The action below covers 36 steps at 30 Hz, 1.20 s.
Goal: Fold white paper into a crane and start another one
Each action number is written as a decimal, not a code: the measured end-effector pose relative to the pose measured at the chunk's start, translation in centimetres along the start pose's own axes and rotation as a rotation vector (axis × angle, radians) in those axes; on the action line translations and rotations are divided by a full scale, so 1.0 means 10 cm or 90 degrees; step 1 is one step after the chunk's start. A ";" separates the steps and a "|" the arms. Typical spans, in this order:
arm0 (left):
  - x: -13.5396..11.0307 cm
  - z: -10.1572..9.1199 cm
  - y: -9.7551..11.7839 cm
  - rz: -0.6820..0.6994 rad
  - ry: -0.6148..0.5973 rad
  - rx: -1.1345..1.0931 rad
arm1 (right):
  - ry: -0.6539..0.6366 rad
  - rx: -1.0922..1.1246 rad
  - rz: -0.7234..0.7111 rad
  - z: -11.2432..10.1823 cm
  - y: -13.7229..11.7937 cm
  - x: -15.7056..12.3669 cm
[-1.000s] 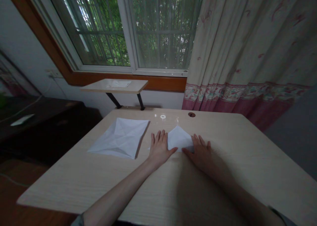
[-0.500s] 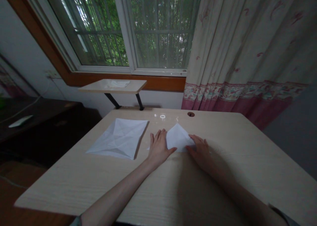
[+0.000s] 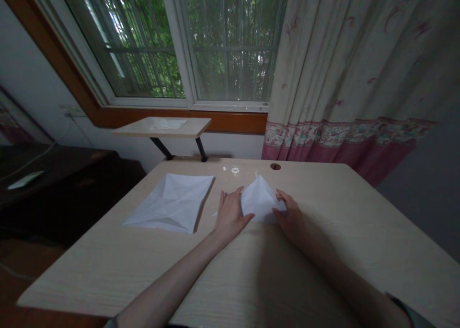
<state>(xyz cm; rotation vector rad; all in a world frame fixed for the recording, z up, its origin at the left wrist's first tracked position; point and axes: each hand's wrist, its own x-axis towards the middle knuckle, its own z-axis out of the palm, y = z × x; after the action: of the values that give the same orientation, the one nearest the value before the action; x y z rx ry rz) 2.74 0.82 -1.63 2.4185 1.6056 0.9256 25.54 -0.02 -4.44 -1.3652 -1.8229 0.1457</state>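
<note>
A small white folded paper (image 3: 259, 202), with a pointed top and a straight lower edge, is on the wooden desk (image 3: 230, 275) between my hands. My left hand (image 3: 230, 213) rests at its left edge, fingers stretched out and the thumb reaching along the lower left corner. At the right corner, my right hand (image 3: 292, 216) has its fingers and thumb curled around the paper's edge, pinching it. To the left lies a larger white sheet of paper (image 3: 176, 201) with crossing crease lines, touched by neither hand.
A raised shelf (image 3: 132, 126) on black legs stands at the desk's back left, with a white crumpled piece (image 3: 168, 123) on it. A round cable hole (image 3: 275, 167) is near the back edge. A curtain (image 3: 323, 136) hangs behind, and a dark side table (image 3: 72, 165) stands left.
My right hand's fingers have lifted and curled in at the paper's right corner, where they lay flatter before. The left hand stays nearly in place. The view has shifted slightly.
</note>
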 end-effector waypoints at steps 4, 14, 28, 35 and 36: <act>-0.02 0.02 -0.05 0.030 0.058 -0.033 | -0.023 -0.017 0.016 -0.05 -0.05 0.01; -0.05 -0.10 -0.01 0.084 0.024 -0.285 | -0.062 -0.043 -0.131 -0.14 0.05 -0.02; 0.00 -0.05 0.02 -0.045 -0.076 -0.073 | -0.197 0.042 -0.188 -0.14 -0.04 -0.02; -0.03 0.01 -0.02 -0.038 -0.130 0.023 | -0.268 0.015 -0.186 -0.15 -0.08 -0.04; -0.03 0.02 -0.03 -0.036 -0.140 0.030 | -0.280 0.010 -0.183 -0.16 -0.09 -0.04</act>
<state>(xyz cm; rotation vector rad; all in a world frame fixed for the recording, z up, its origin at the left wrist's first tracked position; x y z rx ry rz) 2.52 0.71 -2.03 2.3933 1.6217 0.5955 25.96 -1.29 -3.12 -1.1019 -2.3568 0.3285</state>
